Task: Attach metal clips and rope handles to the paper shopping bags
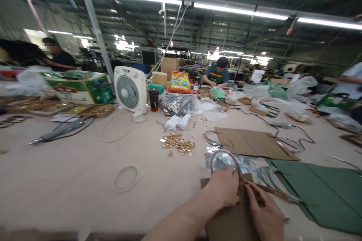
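Observation:
My left hand [224, 187] is closed over a brown bag panel [226, 224] at the base of its looped handle [224, 151]. Close beside it, my right hand [266, 209] pinches at the edge of a brown strap [273, 191] that runs off to the right. A tiny shiny spot shows at its fingertips, too small to make out. Crinkled clear plastic [240, 163] lies just beyond the panel. Another brown panel [249, 143] with clear-wrapped handles lies farther back, and green panels [330, 192] are to the right.
A loose pile of gold metal fittings [178, 143] is on the table [70, 180]. Behind it are a bag of dark parts [178, 104], a white fan [130, 90] and a tumbler [154, 99]. A corded tool [60, 130] lies left. A co-worker [217, 73] sits opposite.

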`<state>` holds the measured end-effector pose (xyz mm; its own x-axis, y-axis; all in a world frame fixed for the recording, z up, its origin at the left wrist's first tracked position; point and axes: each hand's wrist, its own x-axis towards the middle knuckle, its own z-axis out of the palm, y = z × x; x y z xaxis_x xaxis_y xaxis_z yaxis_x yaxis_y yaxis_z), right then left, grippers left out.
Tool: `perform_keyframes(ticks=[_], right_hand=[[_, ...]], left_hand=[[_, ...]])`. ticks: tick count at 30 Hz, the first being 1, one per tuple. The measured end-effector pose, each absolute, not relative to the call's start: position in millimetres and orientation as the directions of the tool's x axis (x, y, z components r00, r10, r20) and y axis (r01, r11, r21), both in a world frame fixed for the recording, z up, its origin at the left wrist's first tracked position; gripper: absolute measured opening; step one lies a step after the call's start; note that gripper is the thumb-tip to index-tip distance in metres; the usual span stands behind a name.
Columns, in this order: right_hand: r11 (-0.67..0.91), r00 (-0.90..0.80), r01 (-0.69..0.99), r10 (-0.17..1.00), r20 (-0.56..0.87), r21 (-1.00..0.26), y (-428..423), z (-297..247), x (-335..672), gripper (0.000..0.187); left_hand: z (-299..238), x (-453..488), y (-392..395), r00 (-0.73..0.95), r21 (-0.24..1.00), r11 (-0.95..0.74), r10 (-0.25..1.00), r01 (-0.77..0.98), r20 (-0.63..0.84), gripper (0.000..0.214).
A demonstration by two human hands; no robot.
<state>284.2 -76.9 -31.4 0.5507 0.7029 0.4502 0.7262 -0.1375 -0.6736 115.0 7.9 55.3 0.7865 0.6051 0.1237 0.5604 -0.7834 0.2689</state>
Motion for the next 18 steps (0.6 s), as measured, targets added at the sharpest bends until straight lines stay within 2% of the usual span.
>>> perform_keyframes(ticks=[4,9,13,18], right_hand=[[-0.172,0.559,0.729,0.708,0.431,-0.663,-72.4,-35.4,279.1,0.067],[-0.108,0.484,0.734,0.775,0.406,-0.67,-66.5,-29.4,266.2,0.066],[-0.115,0.464,0.708,0.819,0.337,-0.697,-61.1,-28.8,259.2,0.061],[-0.138,0.472,0.688,0.831,0.295,-0.713,-56.1,-27.3,254.7,0.059]], left_hand=[[45.4,103.1,2.5,0.765,0.237,-0.784,0.617,0.574,0.186,0.065],[34.7,78.9,9.6,0.718,0.33,-0.735,0.667,0.592,0.2,0.06],[24.3,58.9,6.5,0.678,0.374,-0.736,0.672,0.564,0.299,0.048],[5.7,37.6,-10.8,0.538,0.532,-0.667,0.741,0.522,0.401,0.037]])
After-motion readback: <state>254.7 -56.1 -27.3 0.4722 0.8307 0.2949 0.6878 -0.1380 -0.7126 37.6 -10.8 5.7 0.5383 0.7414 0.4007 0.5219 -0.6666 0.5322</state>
